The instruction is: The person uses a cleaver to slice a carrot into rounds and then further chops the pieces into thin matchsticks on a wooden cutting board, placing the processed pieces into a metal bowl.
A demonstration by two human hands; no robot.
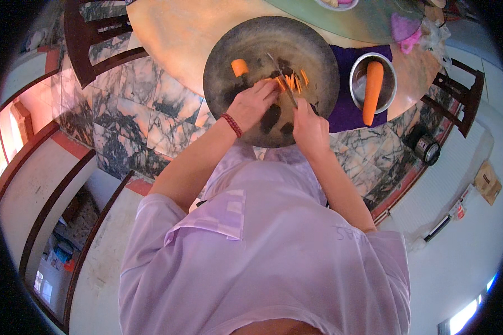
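A round, dark-stained chopping board (243, 42) lies at the table's near edge. My right hand (311, 129) grips the handle of a kitchen knife (281, 75), whose blade points up and to the left over the board. My left hand (255, 102), with a red braided bracelet at the wrist, presses its fingertips on carrot pieces (278, 83) just left of the blade. Thin carrot strips (298, 81) lie to the right of the blade. A short carrot chunk (239, 67) rests apart on the board's left part.
Right of the board, a metal bowl (353, 79) holding a long peeled carrot (373, 90) stands on a dark purple cloth (343, 106). A glass turntable (360, 29) and pink cloth (404, 31) are farther back. Wooden chairs (77, 46) flank the table (167, 37).
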